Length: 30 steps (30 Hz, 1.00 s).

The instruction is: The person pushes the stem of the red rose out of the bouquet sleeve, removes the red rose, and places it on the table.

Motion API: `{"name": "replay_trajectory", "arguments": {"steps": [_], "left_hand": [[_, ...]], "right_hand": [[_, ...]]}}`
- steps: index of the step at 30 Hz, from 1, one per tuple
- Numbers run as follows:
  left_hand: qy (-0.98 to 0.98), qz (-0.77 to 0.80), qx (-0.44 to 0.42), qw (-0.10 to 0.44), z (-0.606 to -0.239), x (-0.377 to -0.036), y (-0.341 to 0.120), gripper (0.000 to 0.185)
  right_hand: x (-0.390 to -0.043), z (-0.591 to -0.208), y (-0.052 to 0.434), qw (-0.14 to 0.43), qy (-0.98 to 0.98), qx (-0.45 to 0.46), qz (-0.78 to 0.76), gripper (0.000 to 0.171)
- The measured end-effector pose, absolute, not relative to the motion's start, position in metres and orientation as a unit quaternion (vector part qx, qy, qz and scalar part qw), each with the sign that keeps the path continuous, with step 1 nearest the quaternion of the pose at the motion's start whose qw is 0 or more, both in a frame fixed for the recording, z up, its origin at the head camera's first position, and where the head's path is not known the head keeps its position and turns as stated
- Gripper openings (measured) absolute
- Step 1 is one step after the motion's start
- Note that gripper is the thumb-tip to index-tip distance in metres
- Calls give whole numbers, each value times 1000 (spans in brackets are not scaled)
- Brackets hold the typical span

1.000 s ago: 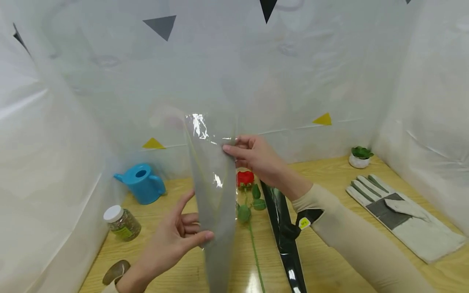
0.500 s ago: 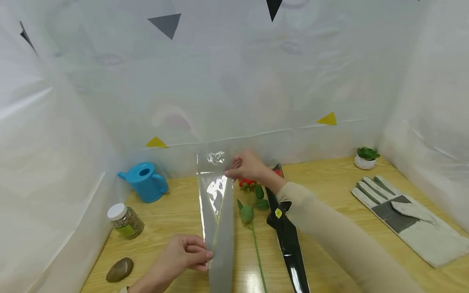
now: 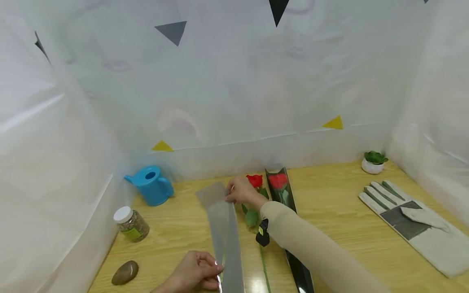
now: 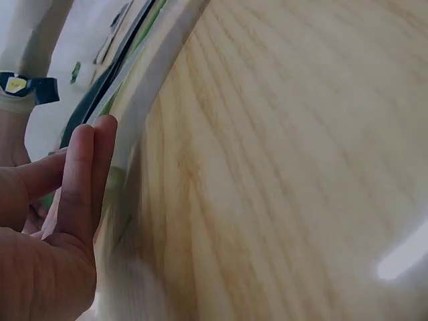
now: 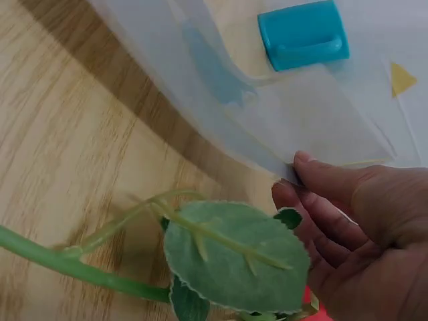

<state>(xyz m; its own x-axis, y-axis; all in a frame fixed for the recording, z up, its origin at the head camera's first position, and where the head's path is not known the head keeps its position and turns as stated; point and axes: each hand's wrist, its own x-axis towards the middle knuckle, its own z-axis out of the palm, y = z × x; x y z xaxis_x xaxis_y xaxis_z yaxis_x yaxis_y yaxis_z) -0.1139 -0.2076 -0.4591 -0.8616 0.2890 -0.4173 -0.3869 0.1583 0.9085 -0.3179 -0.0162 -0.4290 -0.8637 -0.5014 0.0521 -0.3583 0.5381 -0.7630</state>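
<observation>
While both hands pinch the clear sleeve (image 3: 224, 228), left hand (image 3: 194, 274) low centre, right hand (image 3: 243, 193) at its wide mouth, it lies stretched flat on the desk (image 3: 337, 228) beside the rose (image 3: 254, 181).

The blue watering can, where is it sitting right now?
In the head view, the blue watering can stands at the table's back left, against the white sheet, beyond the jar.

Head view: you look down and forward from above the light wooden table (image 3: 340, 211), far enough to take in both hands.
Left wrist view: very close, skimming the table (image 4: 287, 167).
Right wrist view: close, facing the blue plastic watering can (image 5: 304, 33).
Shared: the clear plastic sleeve (image 3: 225, 232), (image 5: 254, 114).
</observation>
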Motion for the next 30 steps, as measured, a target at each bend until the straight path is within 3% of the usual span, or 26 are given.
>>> {"name": "replay_trajectory", "arguments": {"steps": [9,14,24,30], "left_hand": [[743,622,-30,245,-453,-126,-210,18],[745,614,-34,259,-455,-126,-213,17],[767,587,-7,261,-451,-129,-219,21],[804,549,24,228,-440,-131,-220,29]], "right_hand": [[-323,-428,-12,11,937,-209,-278,19],[-323,-429,-8,6,933,-221,-283,42],[-334,-407,20,-6,920,-250,-303,31],[-327,-401,55,-12,906,-269,-326,31]]}}
